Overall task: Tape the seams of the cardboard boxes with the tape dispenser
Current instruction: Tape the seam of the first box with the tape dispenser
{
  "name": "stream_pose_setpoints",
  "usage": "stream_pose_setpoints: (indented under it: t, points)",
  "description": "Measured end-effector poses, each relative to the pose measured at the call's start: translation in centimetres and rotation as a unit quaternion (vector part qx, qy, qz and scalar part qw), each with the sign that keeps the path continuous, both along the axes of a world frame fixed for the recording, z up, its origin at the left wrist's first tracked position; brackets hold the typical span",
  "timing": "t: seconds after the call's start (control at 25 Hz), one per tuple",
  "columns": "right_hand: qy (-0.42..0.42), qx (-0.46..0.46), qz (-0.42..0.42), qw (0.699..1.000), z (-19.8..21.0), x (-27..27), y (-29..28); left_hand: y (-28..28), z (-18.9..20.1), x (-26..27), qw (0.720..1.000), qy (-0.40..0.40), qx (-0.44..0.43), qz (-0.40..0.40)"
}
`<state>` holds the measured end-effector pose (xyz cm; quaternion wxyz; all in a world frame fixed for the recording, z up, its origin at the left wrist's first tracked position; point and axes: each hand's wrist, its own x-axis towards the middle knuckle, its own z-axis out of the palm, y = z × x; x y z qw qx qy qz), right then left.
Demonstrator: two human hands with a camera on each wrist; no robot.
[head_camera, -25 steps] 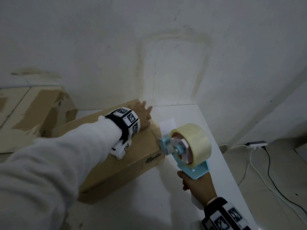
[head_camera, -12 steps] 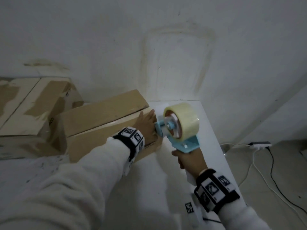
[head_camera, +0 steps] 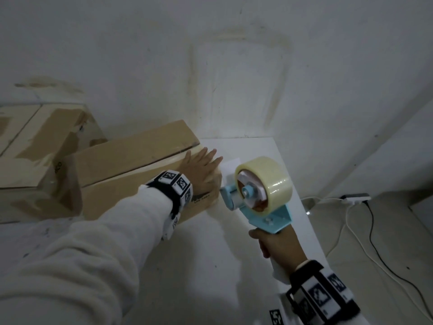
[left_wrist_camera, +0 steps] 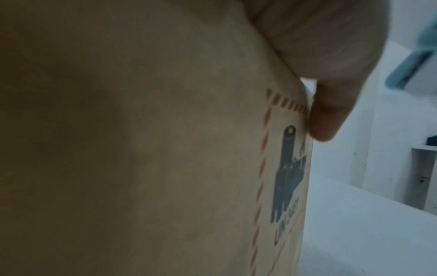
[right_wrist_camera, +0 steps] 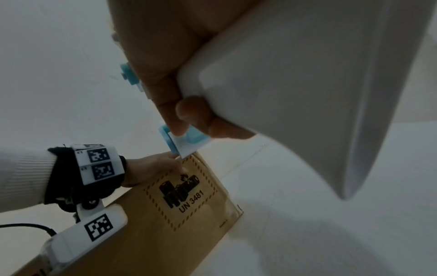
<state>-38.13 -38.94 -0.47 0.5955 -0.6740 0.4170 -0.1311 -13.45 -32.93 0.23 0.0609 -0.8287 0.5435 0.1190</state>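
A white table (head_camera: 234,266) carries the things, with its far edge against the wall and its right edge running toward the near right. A brown cardboard box (head_camera: 131,165) lies flat on it toward the far edge, one end close to the far right corner, leaving a strip of bare top between it and the right edge. Its near side wall carries a printed label with "UN 3481" (right_wrist_camera: 191,202) close to that end. Left of it, touching or just beside it, a second cardboard box (head_camera: 39,146) with patches of brown tape on top sits by the far left of the table. The near part of the top is bare white with faint dark specks at the left.
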Motion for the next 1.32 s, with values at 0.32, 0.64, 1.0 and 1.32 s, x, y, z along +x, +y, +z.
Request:
stream_pose_setpoints:
  t: [0.32,0.64,1.0,1.32]
  points:
    - [0.041,0.041,-0.019,0.998,-3.4,2.1,-0.2,-1.5,-0.3,-0.7,0.995,0.063,-0.043,0.068]
    - [0.033,0.123,-0.010,0.992,-5.7,4.6,-0.6,-1.4,-0.8,-0.6,0.992,0.072,-0.078,0.073]
    - [0.025,0.228,-0.046,0.972,-7.0,4.0,0.1,-1.5,-0.7,-0.5,0.993,0.068,-0.063,0.071]
    - [0.095,0.045,-0.037,0.994,-7.5,1.4,-3.3,-2.3,-1.8,-2.1,0.993,-0.019,-0.049,0.110]
